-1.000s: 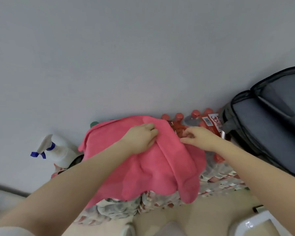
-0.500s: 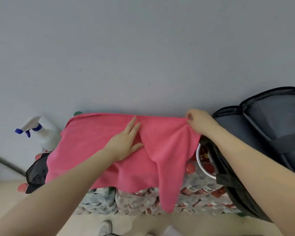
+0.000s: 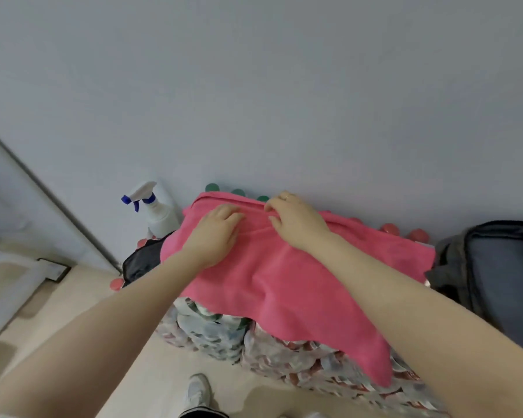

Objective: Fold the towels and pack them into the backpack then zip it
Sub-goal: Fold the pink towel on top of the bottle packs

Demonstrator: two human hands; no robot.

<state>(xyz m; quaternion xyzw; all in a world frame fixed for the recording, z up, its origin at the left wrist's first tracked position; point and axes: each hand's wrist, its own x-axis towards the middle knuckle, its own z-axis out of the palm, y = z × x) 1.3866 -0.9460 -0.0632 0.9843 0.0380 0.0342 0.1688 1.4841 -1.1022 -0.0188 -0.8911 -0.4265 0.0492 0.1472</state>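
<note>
Both of my hands are on the pink towel (image 3: 299, 279), up near its far edge by the wall (image 3: 254, 86). My left hand (image 3: 216, 233) lies palm down on the cloth with the fingers loosely bent, pressing rather than gripping. My right hand (image 3: 296, 221), a ring on one finger, is just beside it, and its fingertips pinch a ridge of the towel's far hem.

After the hands, the wall is the biggest thing, grey-blue and filling the upper half of the view. Next comes the towel itself, spread over shrink-wrapped packs of bottles (image 3: 284, 351) that stand on the pale floor (image 3: 133, 342); its near edge hangs down over the packs, with one long corner drooping lowest toward my right arm. The backpack (image 3: 495, 267), dark grey, sits at the right, touching or nearly touching the towel's right edge. A dark bag or cloth (image 3: 142, 260) pokes out from under the towel's left side. Behind that stands a white spray bottle (image 3: 159, 215) with a blue trigger. Smallest are the green bottle caps (image 3: 212, 187) and red caps (image 3: 390, 228) along the wall, and the toe of my white shoe (image 3: 198, 390).
</note>
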